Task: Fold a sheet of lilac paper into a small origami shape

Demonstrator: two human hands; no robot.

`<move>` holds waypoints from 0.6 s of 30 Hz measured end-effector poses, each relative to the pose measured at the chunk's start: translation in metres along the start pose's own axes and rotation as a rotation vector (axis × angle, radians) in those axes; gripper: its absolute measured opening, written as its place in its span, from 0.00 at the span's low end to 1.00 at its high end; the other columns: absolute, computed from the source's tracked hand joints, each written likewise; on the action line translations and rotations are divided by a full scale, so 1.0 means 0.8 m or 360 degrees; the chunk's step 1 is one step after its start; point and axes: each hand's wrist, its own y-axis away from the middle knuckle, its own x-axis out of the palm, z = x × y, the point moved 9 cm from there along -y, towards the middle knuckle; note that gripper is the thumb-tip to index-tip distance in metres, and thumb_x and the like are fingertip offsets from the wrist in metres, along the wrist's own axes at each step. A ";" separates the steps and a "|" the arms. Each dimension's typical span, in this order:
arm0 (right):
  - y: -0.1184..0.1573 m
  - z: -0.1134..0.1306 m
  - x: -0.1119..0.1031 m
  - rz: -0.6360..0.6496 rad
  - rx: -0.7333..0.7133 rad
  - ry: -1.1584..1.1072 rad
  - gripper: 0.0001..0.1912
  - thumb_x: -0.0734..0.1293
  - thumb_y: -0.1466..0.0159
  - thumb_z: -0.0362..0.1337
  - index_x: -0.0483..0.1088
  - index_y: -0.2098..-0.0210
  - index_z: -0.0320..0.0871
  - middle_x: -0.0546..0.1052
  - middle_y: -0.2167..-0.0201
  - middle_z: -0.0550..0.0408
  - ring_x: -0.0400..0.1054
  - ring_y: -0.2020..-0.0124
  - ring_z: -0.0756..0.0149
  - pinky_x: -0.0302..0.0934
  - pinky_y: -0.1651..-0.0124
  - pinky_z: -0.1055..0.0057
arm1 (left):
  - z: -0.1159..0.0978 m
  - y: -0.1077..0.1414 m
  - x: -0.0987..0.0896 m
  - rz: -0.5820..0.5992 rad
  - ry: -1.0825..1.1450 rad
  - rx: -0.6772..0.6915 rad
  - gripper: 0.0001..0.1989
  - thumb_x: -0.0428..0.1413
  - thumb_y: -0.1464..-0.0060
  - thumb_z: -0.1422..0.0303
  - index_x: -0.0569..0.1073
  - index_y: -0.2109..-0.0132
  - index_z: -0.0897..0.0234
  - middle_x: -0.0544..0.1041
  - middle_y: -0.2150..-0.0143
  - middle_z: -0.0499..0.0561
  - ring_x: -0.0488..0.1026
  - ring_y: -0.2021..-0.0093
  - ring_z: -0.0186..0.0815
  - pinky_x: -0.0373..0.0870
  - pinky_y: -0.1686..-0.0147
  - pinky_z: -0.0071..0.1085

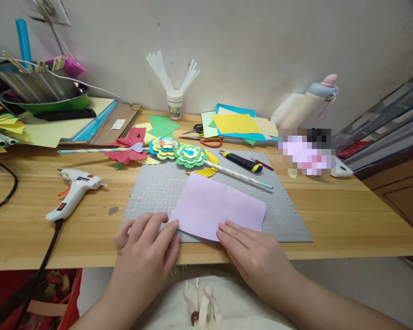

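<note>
A purple sheet of paper (216,206) lies on the grey cutting mat (285,215), its right edge curling up slightly. At the sheet's lower left corner, my left hand (147,247) has its thumb and index finger on the paper, and the other fingers are bent over the mat. My right hand (254,252) rests its outstretched fingers on the sheet's near edge. Beyond the sheet, paper flowers (190,156) on a striped stick (241,175) lie across the mat's far side, next to a black and yellow utility knife (241,161).
A white glue gun (76,190) lies at the left, its cable hanging over the edge. Scissors (211,142), coloured papers (236,123) and a paper cup of white sticks (175,107) stand or lie behind. A bottle (311,103) leans at the right.
</note>
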 end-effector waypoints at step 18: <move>0.000 -0.091 -0.042 0.0174 0.0771 -0.0819 0.08 0.65 0.36 0.39 0.77 0.65 0.49 0.81 0.68 0.58 0.76 0.68 0.64 0.70 0.66 0.70 | 0.020 -0.029 -0.025 0.0191 0.0578 -0.0148 0.06 0.52 0.41 0.67 0.73 0.66 0.56 0.76 0.69 0.44 0.70 0.61 0.38 0.57 0.58 0.39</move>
